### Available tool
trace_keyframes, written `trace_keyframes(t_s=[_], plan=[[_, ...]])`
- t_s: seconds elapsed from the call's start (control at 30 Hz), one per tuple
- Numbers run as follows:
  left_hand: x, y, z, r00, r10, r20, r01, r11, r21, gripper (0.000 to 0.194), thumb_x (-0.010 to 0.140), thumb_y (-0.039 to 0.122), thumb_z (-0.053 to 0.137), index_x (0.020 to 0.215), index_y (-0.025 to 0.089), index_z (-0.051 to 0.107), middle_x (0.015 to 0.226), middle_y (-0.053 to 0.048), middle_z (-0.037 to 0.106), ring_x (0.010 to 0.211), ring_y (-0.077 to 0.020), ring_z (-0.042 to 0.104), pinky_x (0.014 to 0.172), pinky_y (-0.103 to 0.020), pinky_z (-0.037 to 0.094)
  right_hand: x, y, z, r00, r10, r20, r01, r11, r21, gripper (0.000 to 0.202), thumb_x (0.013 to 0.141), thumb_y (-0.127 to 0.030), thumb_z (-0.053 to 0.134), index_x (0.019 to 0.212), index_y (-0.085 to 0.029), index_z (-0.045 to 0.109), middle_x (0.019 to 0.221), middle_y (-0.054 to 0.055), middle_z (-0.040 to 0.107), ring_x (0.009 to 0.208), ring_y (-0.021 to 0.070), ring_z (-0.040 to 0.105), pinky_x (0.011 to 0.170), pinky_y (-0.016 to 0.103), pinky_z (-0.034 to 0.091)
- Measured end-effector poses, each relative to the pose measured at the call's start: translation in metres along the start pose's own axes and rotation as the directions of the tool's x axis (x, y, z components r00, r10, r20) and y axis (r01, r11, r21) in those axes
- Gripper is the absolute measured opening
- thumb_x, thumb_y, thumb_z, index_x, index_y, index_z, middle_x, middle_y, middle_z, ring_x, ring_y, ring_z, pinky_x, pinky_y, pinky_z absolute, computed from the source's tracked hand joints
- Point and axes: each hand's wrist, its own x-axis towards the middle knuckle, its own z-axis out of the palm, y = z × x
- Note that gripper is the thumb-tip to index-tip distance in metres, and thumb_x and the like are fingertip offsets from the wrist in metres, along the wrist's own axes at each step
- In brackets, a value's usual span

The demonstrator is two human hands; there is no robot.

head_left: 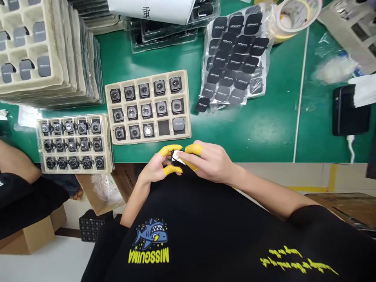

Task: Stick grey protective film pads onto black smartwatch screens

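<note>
Near the table's front edge, my left hand (154,167) grips a small black smartwatch body (174,161) between its thumb and fingers. My right hand (216,161) pinches a small white piece (179,155), cloth or paper, against the watch face. Yellow finger cots cover several fingertips on both hands. Just beyond them lies a beige tray (152,140) of watch bodies, most with their sensor backs up. In its front row, one pocket shows a bare dark pad (163,127), and beside that sits a watch under a grey printed film (178,124).
A second watch tray (76,172) and tall tray stacks (67,47) stand left. Printed black film sheets (235,60), tape rolls (298,17) and a cabled black device (349,111) lie right. Another person's arm (17,164) is at far left; an open carton (96,196) sits below.
</note>
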Motion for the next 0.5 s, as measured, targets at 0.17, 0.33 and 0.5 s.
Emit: trace_keyframes(t_s=[0.17,0.33,0.5], plan=[[-0.003,-0.006,-0.007,0.997,0.073,0.014,-0.074,0.994,0.084,0.067,0.093,0.052,0.091,0.148,0.025,0.062,0.117,-0.007,0.079,0.086,-0.0186,0.082,0.077,-0.031,0.073,0.010,-0.004,-0.005,0.993,-0.115,0.031,0.114,0.993,0.029,0.019,0.112,-0.015,0.059,0.124,-0.019,0.073,0.080,0.000,0.067,0.072,0.0165,0.053,0.061,0.030,0.041],[-0.004,-0.006,-0.009,0.985,0.172,0.029,-0.174,0.975,0.139,0.066,0.094,0.046,0.091,0.150,0.027,0.061,0.110,-0.004,0.079,0.082,-0.0188,0.083,0.072,-0.028,0.071,0.019,-0.002,-0.004,0.989,-0.145,0.019,0.146,0.989,-0.015,0.017,0.113,-0.015,0.058,0.121,-0.019,0.073,0.078,-0.001,0.065,0.072,0.0161,0.054,0.060,0.030,0.038],[-0.006,-0.005,-0.012,0.972,0.233,-0.020,-0.229,0.966,0.121,0.066,0.094,0.053,0.090,0.148,0.027,0.061,0.116,-0.006,0.079,0.076,-0.0153,0.080,0.065,-0.025,0.068,0.019,-0.002,-0.012,0.987,-0.161,0.021,0.160,0.987,0.031,0.016,0.114,-0.013,0.057,0.116,-0.014,0.074,0.076,0.000,0.066,0.070,0.0166,0.052,0.059,0.031,0.038]])
